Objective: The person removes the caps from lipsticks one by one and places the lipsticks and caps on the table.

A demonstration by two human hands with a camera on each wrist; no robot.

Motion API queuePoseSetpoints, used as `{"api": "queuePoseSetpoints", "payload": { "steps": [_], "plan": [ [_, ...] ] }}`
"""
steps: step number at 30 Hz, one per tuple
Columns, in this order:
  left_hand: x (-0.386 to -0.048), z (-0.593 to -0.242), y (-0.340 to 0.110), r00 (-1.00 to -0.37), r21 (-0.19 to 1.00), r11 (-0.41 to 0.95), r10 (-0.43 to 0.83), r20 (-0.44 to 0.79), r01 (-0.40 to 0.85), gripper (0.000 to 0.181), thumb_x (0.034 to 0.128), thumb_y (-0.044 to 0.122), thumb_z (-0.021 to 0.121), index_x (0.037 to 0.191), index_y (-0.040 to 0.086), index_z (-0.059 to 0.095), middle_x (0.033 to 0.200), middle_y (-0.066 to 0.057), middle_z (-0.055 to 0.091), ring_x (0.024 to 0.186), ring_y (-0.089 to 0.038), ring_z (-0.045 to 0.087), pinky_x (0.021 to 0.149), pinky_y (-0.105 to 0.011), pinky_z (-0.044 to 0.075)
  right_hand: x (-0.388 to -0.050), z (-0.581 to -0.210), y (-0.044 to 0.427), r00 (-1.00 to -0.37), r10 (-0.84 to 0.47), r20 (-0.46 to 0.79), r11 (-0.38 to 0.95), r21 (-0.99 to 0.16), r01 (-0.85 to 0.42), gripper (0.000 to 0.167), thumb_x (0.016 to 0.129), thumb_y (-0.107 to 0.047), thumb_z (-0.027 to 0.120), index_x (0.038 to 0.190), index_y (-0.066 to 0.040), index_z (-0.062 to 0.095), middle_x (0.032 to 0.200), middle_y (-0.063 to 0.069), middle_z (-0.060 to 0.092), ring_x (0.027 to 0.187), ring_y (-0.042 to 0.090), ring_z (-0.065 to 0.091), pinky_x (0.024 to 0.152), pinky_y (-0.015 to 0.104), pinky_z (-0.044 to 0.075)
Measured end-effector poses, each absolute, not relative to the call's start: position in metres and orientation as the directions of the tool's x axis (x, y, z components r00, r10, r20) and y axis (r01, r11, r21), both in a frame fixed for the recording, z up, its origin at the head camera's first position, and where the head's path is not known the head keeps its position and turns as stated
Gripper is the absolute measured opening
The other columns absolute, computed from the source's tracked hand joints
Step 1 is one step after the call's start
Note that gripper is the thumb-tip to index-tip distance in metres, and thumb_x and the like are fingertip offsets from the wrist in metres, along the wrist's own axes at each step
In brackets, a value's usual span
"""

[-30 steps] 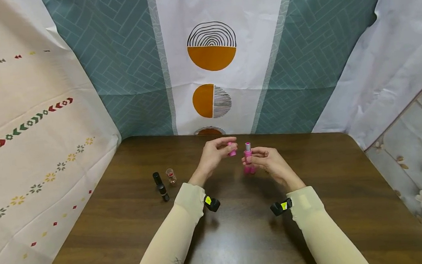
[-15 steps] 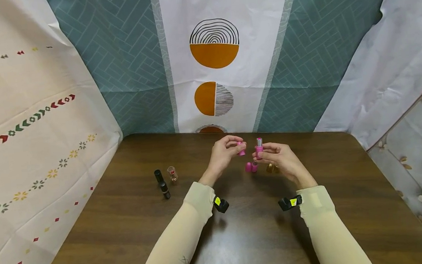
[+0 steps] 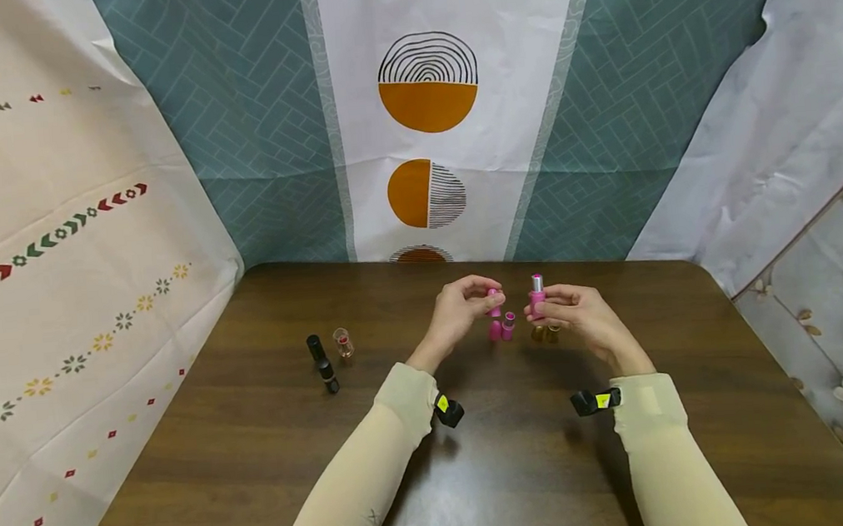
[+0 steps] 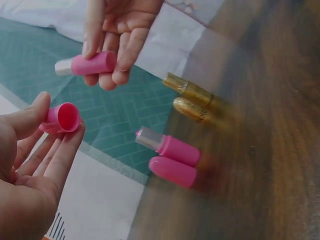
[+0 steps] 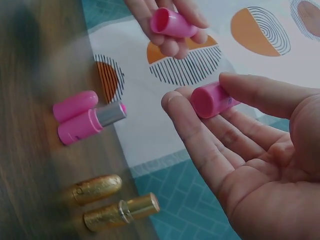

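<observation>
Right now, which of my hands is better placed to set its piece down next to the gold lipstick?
Probably your right hand: in the head view it holds an uncapped pink lipstick near the gold lipstick. Your left hand, pinching a pink cap, is farther off, nearer the standing pink lipstick.

The held lipstick [image 4: 94, 63] looks smooth plastic, the tabletop [image 3: 516, 489] glossy wood.

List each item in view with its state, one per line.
Held pink lipstick: uncapped, in right hand
Held pink cap: off, in left hand
Standing pink lipstick: uncapped
Its pink cap: off, standing beside it
Gold lipstick: uncapped
Gold cap: off, beside it
Black pieces, clear piece: too small to tell
</observation>
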State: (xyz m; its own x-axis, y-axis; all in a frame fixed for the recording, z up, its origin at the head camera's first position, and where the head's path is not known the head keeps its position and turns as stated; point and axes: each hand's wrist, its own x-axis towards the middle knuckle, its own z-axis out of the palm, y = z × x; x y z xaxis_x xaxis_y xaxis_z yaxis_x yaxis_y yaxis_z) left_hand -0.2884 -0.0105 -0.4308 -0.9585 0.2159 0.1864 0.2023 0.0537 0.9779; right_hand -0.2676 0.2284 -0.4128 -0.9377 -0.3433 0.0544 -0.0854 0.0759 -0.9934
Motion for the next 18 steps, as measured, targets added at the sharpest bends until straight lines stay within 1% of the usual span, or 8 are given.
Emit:
{"api": "queuePoseSetpoints", "payload": {
  "steps": [3, 5, 10, 13, 17, 18],
  "plan": [
    [-0.286, -0.433, -0.008, -0.955, 0.969, 0.121, 0.233, 0.183, 0.215, 0.024, 0.0939, 0.018, 0.08, 0.114, 0.005, 0.077, 0.105, -0.005, 0.078, 0.091, -0.015, 0.074, 0.085, -0.03, 0.058, -0.267, -0.412, 0.233, -0.943, -0.327, 0.053, 0.077, -0.994, -0.083, 0.032, 0.102, -0.008, 0.066, 0.126, 0.013, 0.06, 0.112, 0.018, 0.076, 0.101, 0.021, 0.075, 0.098, 0.044, 0.056],
    [-0.286, -0.434, -0.007, -0.953, 0.962, 0.155, 0.242, 0.185, 0.226, 0.025, 0.0939, 0.019, 0.08, 0.115, 0.006, 0.078, 0.105, -0.003, 0.079, 0.092, -0.014, 0.073, 0.084, -0.028, 0.056, -0.267, -0.411, 0.237, -0.945, -0.324, 0.055, 0.064, -0.995, -0.08, 0.032, 0.102, -0.007, 0.066, 0.126, 0.013, 0.06, 0.112, 0.017, 0.076, 0.101, 0.02, 0.075, 0.097, 0.042, 0.056],
    [-0.283, -0.436, -0.002, -0.948, 0.955, 0.179, 0.256, 0.188, 0.238, 0.027, 0.0937, 0.019, 0.08, 0.116, 0.003, 0.078, 0.103, -0.004, 0.079, 0.091, -0.013, 0.073, 0.082, -0.026, 0.057, -0.266, -0.409, 0.246, -0.941, -0.333, 0.056, 0.048, -0.996, -0.076, 0.031, 0.103, -0.006, 0.065, 0.126, 0.013, 0.058, 0.114, 0.019, 0.075, 0.103, 0.021, 0.075, 0.098, 0.04, 0.056],
    [-0.282, -0.438, 0.002, -0.948, 0.955, 0.18, 0.258, 0.184, 0.235, 0.026, 0.0931, 0.018, 0.08, 0.115, 0.004, 0.078, 0.101, -0.004, 0.08, 0.088, -0.013, 0.074, 0.081, -0.033, 0.059, -0.264, -0.409, 0.25, -0.938, -0.343, 0.042, 0.078, -0.994, -0.073, 0.03, 0.103, -0.006, 0.064, 0.126, 0.012, 0.058, 0.114, 0.019, 0.075, 0.103, 0.021, 0.075, 0.098, 0.039, 0.056],
    [-0.279, -0.442, 0.01, -0.947, 0.962, 0.158, 0.27, 0.175, 0.223, 0.025, 0.093, 0.017, 0.08, 0.114, 0.003, 0.078, 0.099, -0.005, 0.08, 0.082, -0.014, 0.074, 0.082, -0.05, 0.06, -0.263, -0.41, 0.257, -0.922, -0.386, 0.021, 0.108, -0.992, -0.068, 0.028, 0.103, -0.002, 0.062, 0.124, 0.014, 0.053, 0.113, 0.021, 0.074, 0.103, 0.023, 0.075, 0.095, 0.035, 0.058],
    [-0.279, -0.443, 0.012, -0.947, 0.964, 0.152, 0.273, 0.171, 0.218, 0.024, 0.0931, 0.016, 0.08, 0.113, 0.004, 0.079, 0.098, -0.005, 0.08, 0.08, -0.014, 0.074, 0.082, -0.051, 0.06, -0.262, -0.41, 0.259, -0.917, -0.4, 0.014, 0.119, -0.991, -0.067, 0.028, 0.103, -0.002, 0.062, 0.123, 0.015, 0.052, 0.113, 0.022, 0.074, 0.103, 0.024, 0.075, 0.094, 0.034, 0.058]
  ]
}}
